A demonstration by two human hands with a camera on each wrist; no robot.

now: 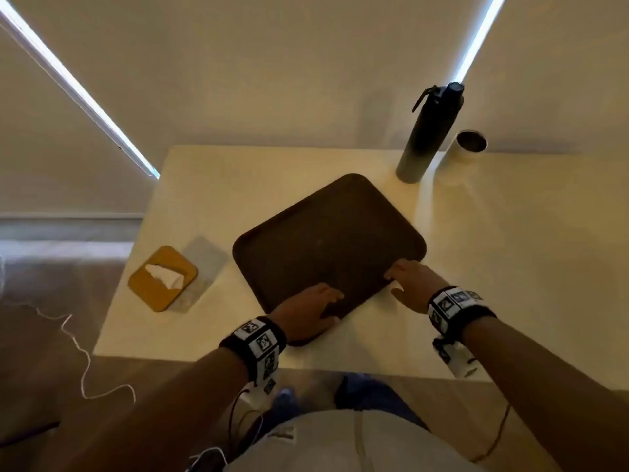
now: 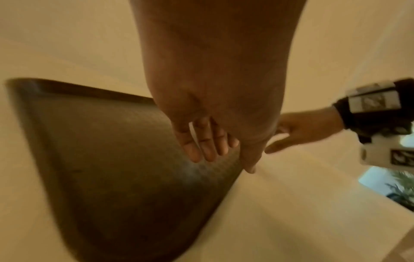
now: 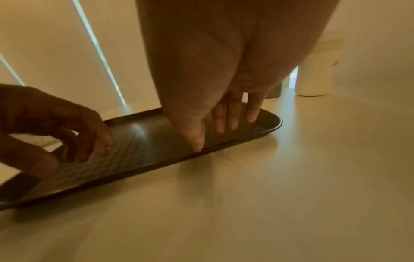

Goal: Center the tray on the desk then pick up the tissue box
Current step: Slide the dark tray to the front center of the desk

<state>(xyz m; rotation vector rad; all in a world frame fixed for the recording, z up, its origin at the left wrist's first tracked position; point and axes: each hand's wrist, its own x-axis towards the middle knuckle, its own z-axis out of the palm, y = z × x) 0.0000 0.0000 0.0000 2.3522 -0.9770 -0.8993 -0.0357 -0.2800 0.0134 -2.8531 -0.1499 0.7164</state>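
A dark brown tray [image 1: 326, 233] lies askew on the white desk [image 1: 510, 267], turned at an angle to its edges. My left hand [image 1: 315, 310] rests on the tray's near corner, fingers laid fairly straight on its surface [image 2: 208, 147] and thumb along the rim. My right hand [image 1: 408, 281] touches the near right edge, with straight fingers [image 3: 233, 120] on the tray [image 3: 145, 134] and the thumb tip against the rim. The tissue box [image 1: 163, 277], clear with a yellow lid and a white tissue sticking out, stands at the desk's left edge, apart from both hands.
A tall dark bottle [image 1: 432, 134] and a white cup [image 1: 463, 151] stand at the back right, just beyond the tray's far corner. A white cable [image 1: 81, 352] lies on the floor to the left. The desk's front edge is close behind my wrists.
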